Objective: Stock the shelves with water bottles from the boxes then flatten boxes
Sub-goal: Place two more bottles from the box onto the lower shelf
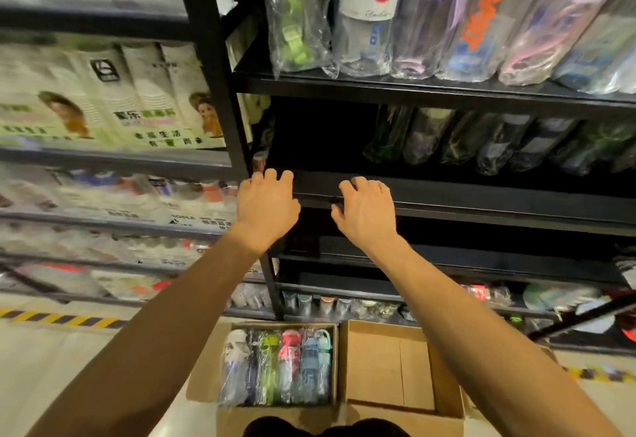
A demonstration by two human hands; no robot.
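Both hands are raised to the black shelf [481, 195] that crosses the middle of the frame. The left hand [266, 204] is at the shelf's left end, just beside the upright post [220, 92]. The right hand [366, 211] is near it on the right, with a strip of dark shelf edge between them. The fingers of each hand are spread and loosely bent, backs to the camera. The left fingertips [272, 176] and right fingertips [358, 184] lie at the shelf's front lip, and neither hand has hold of a bottle. Whether the tips press on the lip or only hover at it cannot be told.

The boxed bottles [275, 367] are well below the fingers, at the bottom centre of the frame. They are wrapped in clear plastic and packed side by side in an open cardboard box [203, 378] on the floor — white, green, red and blue ones show. Touching its right side is a second box [385, 367], showing bare cardboard inside.

Above the hands, a shadowed row of bottles [426, 137] leans on the shelf's right part, well apart from the fingers — the stretch behind the hands is dark. Higher still, at the top right, an upper row of bottles [371, 20] stands in plastic sleeves. Blurred white printed packs [148, 92] fill the shelving at the left.
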